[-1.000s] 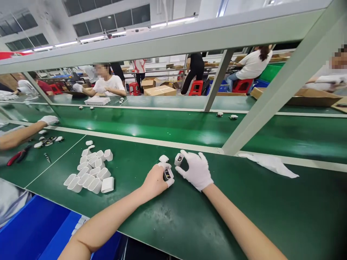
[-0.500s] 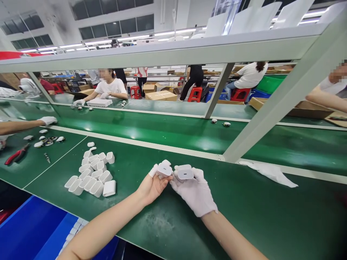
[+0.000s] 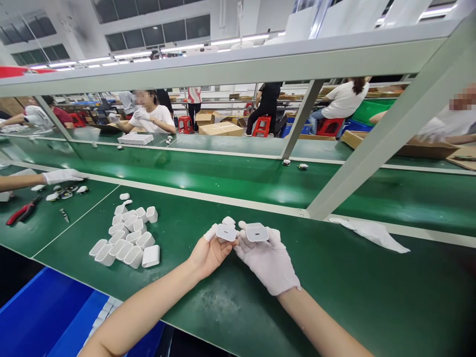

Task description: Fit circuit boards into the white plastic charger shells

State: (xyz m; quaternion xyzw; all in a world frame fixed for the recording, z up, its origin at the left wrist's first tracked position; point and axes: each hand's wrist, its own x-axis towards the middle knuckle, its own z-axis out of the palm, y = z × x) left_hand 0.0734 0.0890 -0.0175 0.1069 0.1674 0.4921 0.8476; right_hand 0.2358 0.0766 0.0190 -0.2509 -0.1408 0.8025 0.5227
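My left hand [image 3: 208,254], with white covers on some fingertips, is closed around a white charger [image 3: 226,232] whose port face is turned toward me. Beside it, my right hand [image 3: 268,260] in a white glove grips a second white charger [image 3: 256,232], its port also facing me. The two hands almost meet, and both are held above the green bench [image 3: 230,307]. To their left lies a cluster of white charger shells [image 3: 126,233], several of them showing open ends.
Red-handled pliers [image 3: 23,211] and small charger parts [image 3: 67,192] lie at the left, near a co-worker's gloved hand [image 3: 64,176]. A slanted frame post [image 3: 372,129] rises at right beside a white cloth [image 3: 372,233]. A blue bin [image 3: 48,317] stands below the bench edge.
Both hands keep their chargers in nearly the same pose. The co-worker's gloved hand at left has moved slightly right and down. Small parts on the green belt have shifted left.
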